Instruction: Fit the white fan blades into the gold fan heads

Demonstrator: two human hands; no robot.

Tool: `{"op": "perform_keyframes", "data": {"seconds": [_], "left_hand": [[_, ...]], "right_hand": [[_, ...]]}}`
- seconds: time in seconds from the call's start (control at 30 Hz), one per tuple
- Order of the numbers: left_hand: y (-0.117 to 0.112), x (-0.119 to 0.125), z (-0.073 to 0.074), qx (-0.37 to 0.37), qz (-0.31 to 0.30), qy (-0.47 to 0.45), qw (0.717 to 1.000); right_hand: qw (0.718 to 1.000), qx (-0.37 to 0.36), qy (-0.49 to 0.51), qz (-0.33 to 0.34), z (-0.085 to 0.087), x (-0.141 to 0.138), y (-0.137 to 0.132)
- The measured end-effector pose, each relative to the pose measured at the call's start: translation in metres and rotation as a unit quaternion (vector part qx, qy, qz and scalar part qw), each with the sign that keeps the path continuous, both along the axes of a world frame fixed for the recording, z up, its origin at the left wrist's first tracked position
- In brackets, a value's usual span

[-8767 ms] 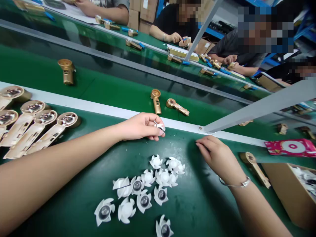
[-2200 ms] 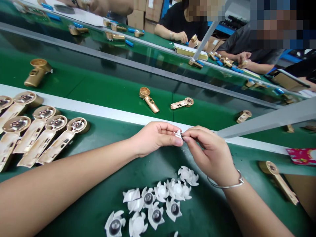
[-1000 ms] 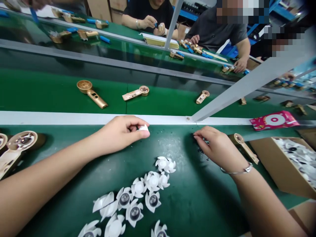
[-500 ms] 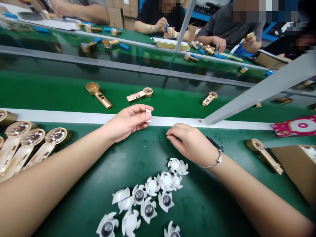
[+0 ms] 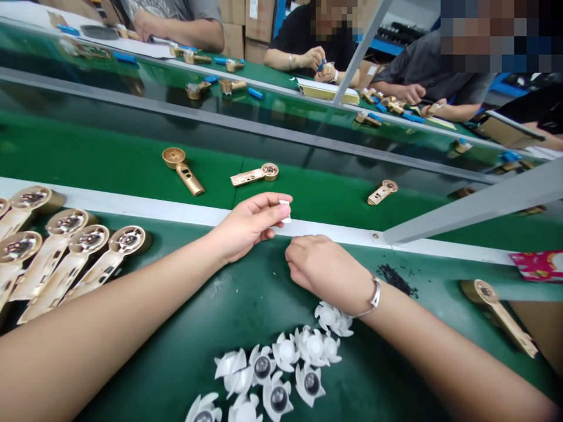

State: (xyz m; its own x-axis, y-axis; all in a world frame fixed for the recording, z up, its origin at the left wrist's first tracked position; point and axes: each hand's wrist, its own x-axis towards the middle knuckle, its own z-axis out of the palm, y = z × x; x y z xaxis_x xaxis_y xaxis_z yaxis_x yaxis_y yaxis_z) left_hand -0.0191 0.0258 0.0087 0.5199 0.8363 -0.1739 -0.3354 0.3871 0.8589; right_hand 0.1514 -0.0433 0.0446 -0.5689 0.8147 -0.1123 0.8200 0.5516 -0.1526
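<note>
The left hand (image 5: pixel 248 228) has its grip clamped on a small white plastic tab (image 5: pixel 285 210), thumb against fingertips, held just above the green worktop (image 5: pixel 365 375) (a light, square pinch suits so small a piece). The right hand (image 5: pixel 319 272) curls nearby, its grip too hidden to tell, beside white plastic impellers (image 5: pixel 311 346).

Free room, centre: green belt (image 5: pixel 259 293) between left hand (image 5: pixel 248 225) and right hand (image 5: pixel 325 272), down to the white fan impellers (image 5: pixel 285 366).
Barrier, ahead: white rail (image 5: pixel 334 230), just beyond both hands.
Barrier, right: grey strut (image 5: pixel 475 211) rising from the rail.
Barrier, left: gold housings (image 5: pixel 70 258), beside the left forearm (image 5: pixel 109 305).
</note>
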Motion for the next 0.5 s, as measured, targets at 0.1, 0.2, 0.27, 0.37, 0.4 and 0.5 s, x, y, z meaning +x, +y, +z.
{"op": "perform_keyframes", "data": {"seconds": [0.1,0.2,0.27,0.37,0.4,0.5], "left_hand": [[-0.002,0.002,-0.001,-0.009,-0.012,-0.019,1.0],[-0.005,0.004,-0.001,0.006,-0.027,-0.028,0.999],[-0.007,0.005,-0.001,0.018,-0.042,-0.039,0.998],[-0.009,0.006,-0.003,0.029,-0.065,-0.061,0.996],[-0.009,0.007,-0.004,0.033,-0.068,-0.066,0.995],[-0.008,0.007,-0.006,0.038,-0.07,-0.076,0.994]], "right_hand": [[0.977,0.011,0.194,-0.089,0.008,0.012,0.008],[0.93,0.062,0.316,-0.175,0.016,0.019,0.011],[0.923,0.083,0.334,-0.17,0.017,0.017,0.011],[0.928,0.109,0.331,-0.135,0.013,0.013,0.008],[0.928,0.115,0.328,-0.134,0.011,0.012,0.008],[0.928,0.115,0.324,-0.142,0.007,0.014,0.008]]}}
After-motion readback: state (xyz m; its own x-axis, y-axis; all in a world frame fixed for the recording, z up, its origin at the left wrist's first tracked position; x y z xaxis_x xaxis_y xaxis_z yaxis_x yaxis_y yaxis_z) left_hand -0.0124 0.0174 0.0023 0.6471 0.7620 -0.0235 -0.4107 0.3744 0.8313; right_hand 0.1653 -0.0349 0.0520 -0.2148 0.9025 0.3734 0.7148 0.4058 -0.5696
